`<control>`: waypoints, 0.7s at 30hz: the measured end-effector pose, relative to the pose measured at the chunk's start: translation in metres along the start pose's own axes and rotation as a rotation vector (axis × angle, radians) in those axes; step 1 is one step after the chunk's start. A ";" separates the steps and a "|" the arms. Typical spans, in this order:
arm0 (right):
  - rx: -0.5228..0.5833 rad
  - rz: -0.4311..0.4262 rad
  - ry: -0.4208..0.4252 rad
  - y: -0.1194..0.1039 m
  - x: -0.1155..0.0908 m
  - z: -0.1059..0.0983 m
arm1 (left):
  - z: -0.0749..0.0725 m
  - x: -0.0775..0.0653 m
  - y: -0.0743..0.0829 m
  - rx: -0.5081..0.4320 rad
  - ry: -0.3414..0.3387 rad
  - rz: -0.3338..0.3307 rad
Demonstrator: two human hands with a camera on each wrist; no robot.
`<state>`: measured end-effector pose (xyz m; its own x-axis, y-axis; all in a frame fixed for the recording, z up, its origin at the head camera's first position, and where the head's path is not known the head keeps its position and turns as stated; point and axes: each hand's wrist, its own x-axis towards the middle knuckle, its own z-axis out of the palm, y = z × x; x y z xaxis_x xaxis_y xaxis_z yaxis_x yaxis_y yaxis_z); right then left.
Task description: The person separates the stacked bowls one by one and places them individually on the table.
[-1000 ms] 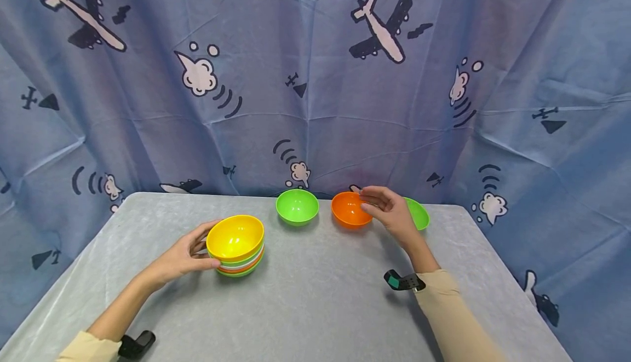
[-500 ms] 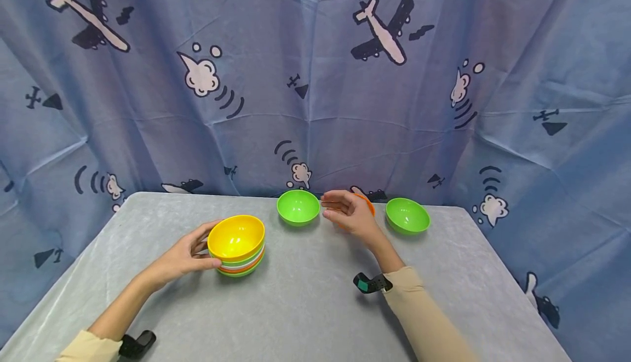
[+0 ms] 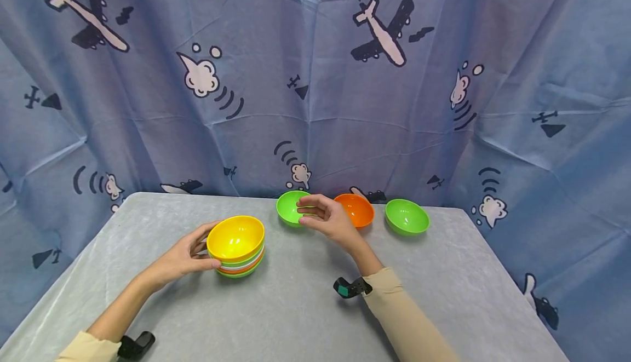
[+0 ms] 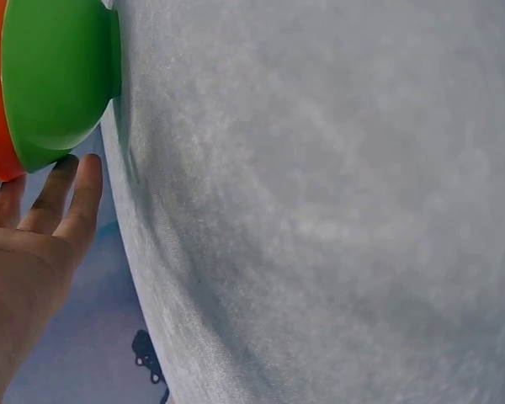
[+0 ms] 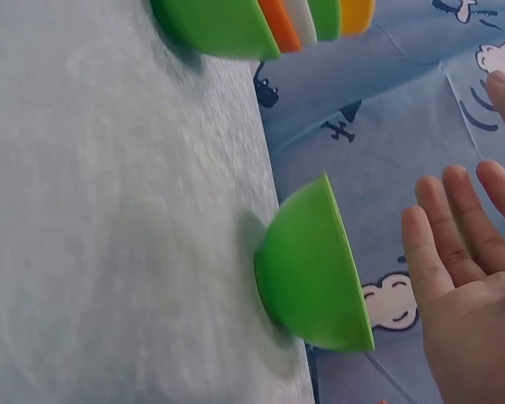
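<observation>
A stack of bowls [image 3: 240, 266] stands on the left of the table, a yellow bowl [image 3: 236, 237] on top and green, white and orange rims below. My left hand [image 3: 179, 258] holds its left side, thumb at the front and fingers round the back. In the left wrist view, fingertips reach the orange and the lowest green bowl [image 4: 59, 76]. My right hand [image 3: 327, 224], fingers spread and holding nothing, hovers by a green bowl [image 3: 287, 208] at the back, overlapping its right side. In the right wrist view, a gap shows between the palm [image 5: 480, 311] and that bowl.
An orange bowl [image 3: 360, 210], partly behind the right hand, and another green bowl [image 3: 407, 217] sit along the back of the table [image 3: 276, 307]. Behind the table's far edge hangs a blue curtain [image 3: 266, 77] with airplane prints.
My right hand has moved left, from the orange bowl to in front of the left green bowl, uncovering the right green bowl. The left hand and the stack stay in place.
</observation>
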<state>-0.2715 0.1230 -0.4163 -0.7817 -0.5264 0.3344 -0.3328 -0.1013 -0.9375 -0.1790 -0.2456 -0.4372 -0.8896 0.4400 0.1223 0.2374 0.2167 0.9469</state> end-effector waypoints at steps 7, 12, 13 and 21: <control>0.015 0.017 -0.047 0.002 0.005 0.015 | 0.000 0.000 0.000 0.003 -0.004 -0.003; 0.004 0.051 -0.093 0.003 0.004 0.028 | 0.001 -0.001 -0.002 -0.002 0.000 -0.006; -0.007 0.061 -0.103 0.002 0.004 0.031 | 0.001 -0.001 -0.002 -0.002 0.001 -0.007; -0.048 0.110 -0.194 0.003 0.007 0.056 | 0.000 0.000 -0.002 0.005 0.002 0.003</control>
<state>-0.2487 0.0720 -0.4220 -0.7004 -0.6848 0.2010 -0.2790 0.0035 -0.9603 -0.1793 -0.2463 -0.4392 -0.8898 0.4386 0.1261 0.2422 0.2197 0.9450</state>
